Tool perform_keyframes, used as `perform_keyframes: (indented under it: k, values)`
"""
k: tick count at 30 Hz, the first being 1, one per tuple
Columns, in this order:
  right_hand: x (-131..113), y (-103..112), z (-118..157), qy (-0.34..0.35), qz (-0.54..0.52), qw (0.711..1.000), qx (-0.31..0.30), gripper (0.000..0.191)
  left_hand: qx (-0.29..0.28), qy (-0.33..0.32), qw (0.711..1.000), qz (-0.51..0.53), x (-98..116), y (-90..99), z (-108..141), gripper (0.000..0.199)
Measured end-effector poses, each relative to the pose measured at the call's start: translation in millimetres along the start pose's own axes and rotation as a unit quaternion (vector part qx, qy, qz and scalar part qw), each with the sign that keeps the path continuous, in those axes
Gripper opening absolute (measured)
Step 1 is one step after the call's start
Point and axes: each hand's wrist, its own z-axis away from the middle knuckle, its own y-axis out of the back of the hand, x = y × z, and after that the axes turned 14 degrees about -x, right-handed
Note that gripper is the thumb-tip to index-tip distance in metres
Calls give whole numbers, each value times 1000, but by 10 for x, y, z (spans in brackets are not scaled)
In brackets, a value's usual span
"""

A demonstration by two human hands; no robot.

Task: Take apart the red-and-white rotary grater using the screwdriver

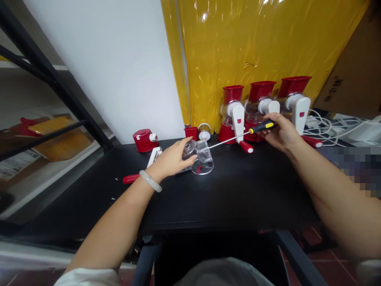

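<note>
My left hand (172, 159) is closed around a clear plastic grater housing (204, 152), thumb and fingers gripping its left side. The housing lies tilted on the black table, its round rim towards me. In my right hand (281, 133) is a screwdriver (262, 126) with a black and yellow handle. Its long metal shaft points left, and the tip meets the housing's upper right part; the exact contact is too small to make out. Just behind the housing are a red pusher (191, 132) and a metal grating drum (204, 131). A red handle (131, 179) sticks out left of my left wrist.
Assembled red and white rotary graters (233, 115) stand along the back right. A red grater base (144, 140) sits at the back left of the black table (238, 198). White cables (327, 127) tangle at the far right. A black shelf frame (59, 83) rises at left.
</note>
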Motion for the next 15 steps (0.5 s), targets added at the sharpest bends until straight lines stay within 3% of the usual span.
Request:
perform_keyframes:
  k: [4,9,15]
  values:
    - [-18,-17,4,6,-13,1000,-8,8,2,0,1000,-3,4,-1,0,72]
    - [1,-5,0,2,31,999,-35,35,2,-2,1000,-3,-1,-3,0,71]
    - [10,18,-14,-9,17,1000,-7,13,5,-6,1000,4,-12,-8,-2,70]
